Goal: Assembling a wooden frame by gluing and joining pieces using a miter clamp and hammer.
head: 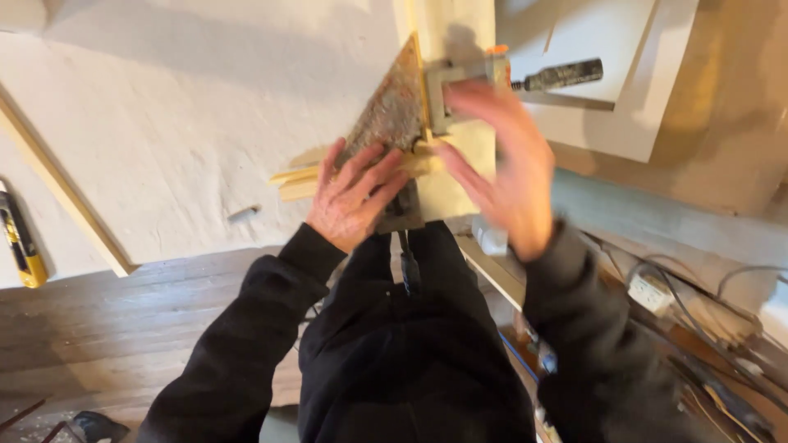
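My left hand (355, 195) lies flat, fingers spread, on a speckled triangular board (386, 115) and on the pale wooden strips (297, 182) that stick out under it to the left. My right hand (502, 168) is blurred, fingers apart, hovering just right of the board and below a grey screw clamp (447, 89) with a dark handle (562, 75). The clamp grips the board's right edge against a light vertical panel (455, 29). Neither hand holds anything. My black sleeves fill the lower frame.
A long wooden batten (61, 189) lies diagonally on the white sheet at the left, with a yellow-and-black knife (20, 238) beside it. A small grey piece (243, 215) lies on the sheet. Cables and a white socket box (650, 291) crowd the right. Dark floorboards (123, 320) lie below.
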